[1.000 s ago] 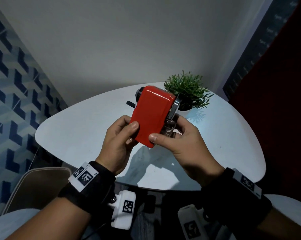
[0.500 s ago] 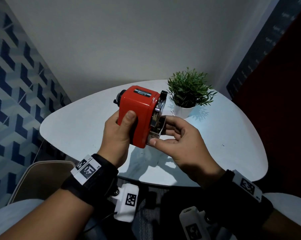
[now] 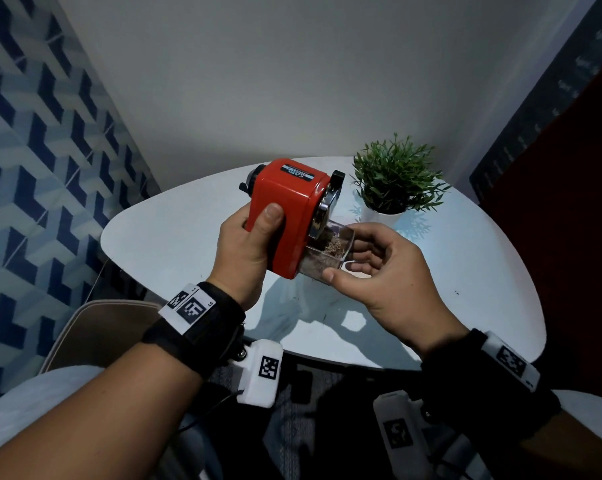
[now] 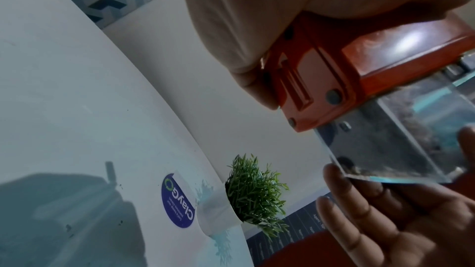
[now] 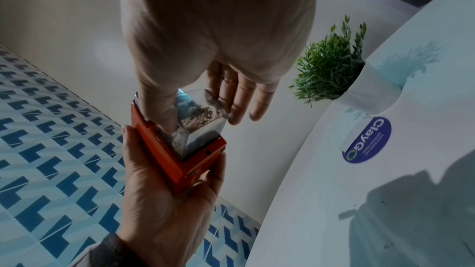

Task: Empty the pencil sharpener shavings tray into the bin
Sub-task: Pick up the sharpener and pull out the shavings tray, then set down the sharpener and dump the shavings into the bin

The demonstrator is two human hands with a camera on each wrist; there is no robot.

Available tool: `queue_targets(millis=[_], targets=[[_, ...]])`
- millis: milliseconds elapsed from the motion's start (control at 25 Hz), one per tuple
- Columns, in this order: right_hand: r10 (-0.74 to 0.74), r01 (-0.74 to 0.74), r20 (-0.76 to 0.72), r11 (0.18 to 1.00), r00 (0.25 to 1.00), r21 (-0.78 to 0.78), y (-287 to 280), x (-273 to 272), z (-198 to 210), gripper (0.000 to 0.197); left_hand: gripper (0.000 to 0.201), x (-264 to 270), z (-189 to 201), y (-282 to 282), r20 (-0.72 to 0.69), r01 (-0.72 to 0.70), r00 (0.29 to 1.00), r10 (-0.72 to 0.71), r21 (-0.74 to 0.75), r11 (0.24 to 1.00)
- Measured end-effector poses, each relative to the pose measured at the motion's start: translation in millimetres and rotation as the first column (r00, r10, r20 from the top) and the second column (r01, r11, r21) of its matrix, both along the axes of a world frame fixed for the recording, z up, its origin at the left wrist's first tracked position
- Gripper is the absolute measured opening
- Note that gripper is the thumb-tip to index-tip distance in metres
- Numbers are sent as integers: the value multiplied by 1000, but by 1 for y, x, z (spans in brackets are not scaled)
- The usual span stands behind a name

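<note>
- one red pencil sharpener (image 3: pixel 292 216) is held up in the air above the near part of the white worktop (image 3: pixel 161 237), tilted, label side up.
- the left hand (image 3: pixel 247 251) grips the sharpener body: the thumb lies across the near red face and the fingers wrap round the far side, seen in the right wrist view (image 5: pixel 164 186).
- one clear shavings tray (image 3: pixel 327 252) sticks partway out of the sharpener's right end; its inner part is still within the red housing.
- one small heap of brown shavings (image 5: pixel 197 119) lies inside the tray, with finer dust along its lower wall.
- the right hand (image 3: pixel 386 271) pinches the tray: the thumb presses its near corner and the fingers (image 4: pixel 342 194) curl behind its outer end.
- one small potted plant (image 3: pixel 396 181) in a white pot stands on the worktop beyond the hands, well apart from the sharpener.
- one round blue sticker (image 5: pixel 367 139) lies flat on the worktop near the pot.
- two black wrist straps with white coded tags, one on each wrist; the left one (image 3: pixel 195 313) is the nearer to the sharpener.
- one beige chair back (image 3: pixel 102 327) shows below the worktop's left edge.
</note>
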State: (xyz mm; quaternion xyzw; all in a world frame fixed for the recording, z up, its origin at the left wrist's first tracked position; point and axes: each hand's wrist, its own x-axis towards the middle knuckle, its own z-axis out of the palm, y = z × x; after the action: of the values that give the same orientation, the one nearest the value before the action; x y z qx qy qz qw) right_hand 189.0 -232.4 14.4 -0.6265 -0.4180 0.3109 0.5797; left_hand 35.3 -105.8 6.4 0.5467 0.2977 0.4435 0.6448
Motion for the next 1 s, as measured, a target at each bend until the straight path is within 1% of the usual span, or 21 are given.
queue_targets(millis=[120, 200, 360, 440, 520, 640, 760, 880, 1000], targets=[[22, -21, 48, 1000, 999, -7, -1, 2, -4, 54, 83, -2, -3, 2, -13, 24, 1000, -24, 11, 1000], [32, -31, 88, 999, 996, -14, -1, 2, -5, 52, 81, -3, -5, 3, -18, 11, 1000, -11, 9, 1000], [36, -33, 132, 999, 991, -23, -11, 19, -7, 51, 88, -10, -6, 16, 53, -48, 997, 51, -42, 998], [13, 0, 146, 996, 989, -84, -15, 30, -21, 51, 90, -15, -6, 21, 74, -53, 996, 57, -48, 997], [-4, 38, 176, 981, 984, -190, -15, 36, -43, 52, 90, -16, -8, 20, 61, -44, 997, 48, -51, 998], [4, 98, 259, 919, 966, -382, -16, 38, -80, 52, 88, -14, -15, 14, 49, -20, 999, 23, -59, 998], [28, 166, 348, 840, 937, -516, -22, 36, -109, 51, 92, -16, -23, 12, 35, -2, 999, 4, -55, 998], [90, 214, 423, 756, 902, -618, -30, 34, -126, 50, 99, -19, -28, 9, -3, 14, 1000, -14, -53, 998], [142, 260, 472, 681, 870, -684, -34, 32, -132, 49, 93, -20, -30, 5, -16, 36, 999, -37, -53, 998]])
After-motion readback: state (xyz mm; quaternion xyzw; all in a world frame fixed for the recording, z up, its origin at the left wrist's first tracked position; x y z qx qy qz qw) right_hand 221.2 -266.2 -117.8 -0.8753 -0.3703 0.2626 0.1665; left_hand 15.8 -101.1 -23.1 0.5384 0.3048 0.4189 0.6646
